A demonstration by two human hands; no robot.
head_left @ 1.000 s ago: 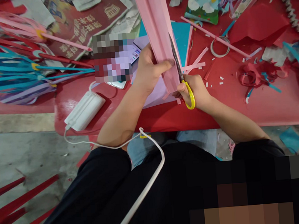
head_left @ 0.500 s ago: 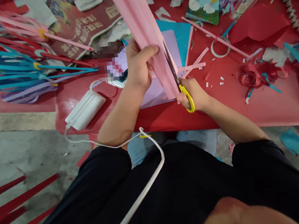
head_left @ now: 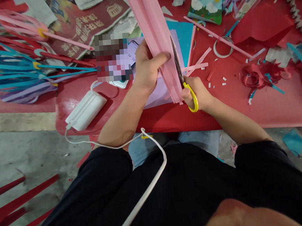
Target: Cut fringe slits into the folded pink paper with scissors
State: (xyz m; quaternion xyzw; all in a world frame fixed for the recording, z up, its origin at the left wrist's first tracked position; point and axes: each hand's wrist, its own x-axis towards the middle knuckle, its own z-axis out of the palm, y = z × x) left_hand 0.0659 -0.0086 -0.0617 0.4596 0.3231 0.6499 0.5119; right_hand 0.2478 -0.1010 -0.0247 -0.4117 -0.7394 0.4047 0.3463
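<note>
My left hand (head_left: 147,68) is closed on a long folded length of pink paper (head_left: 158,36), its thumb pressed on the front face. The paper slants upward and runs out of the top of the view. In my right hand (head_left: 197,92) are scissors (head_left: 190,94) with yellow handles, their blades pointing up along the paper's right edge. Whether the blades are apart is hard to make out. Beneath the pink paper lie lilac sheets (head_left: 156,95) and a blue sheet (head_left: 185,30) on the red table (head_left: 245,109).
Left of my hands are a white power bank (head_left: 86,110) with a cable, a phone (head_left: 128,57) and paper-strip bundles on sticks (head_left: 14,68). To the right lie a tape roll (head_left: 223,47), a pink stick (head_left: 215,36) and red and blue scraps (head_left: 258,75).
My left hand and the pink paper have shifted to the right. The scissors have moved slightly right too, staying along the paper's edge. More of the phone shows.
</note>
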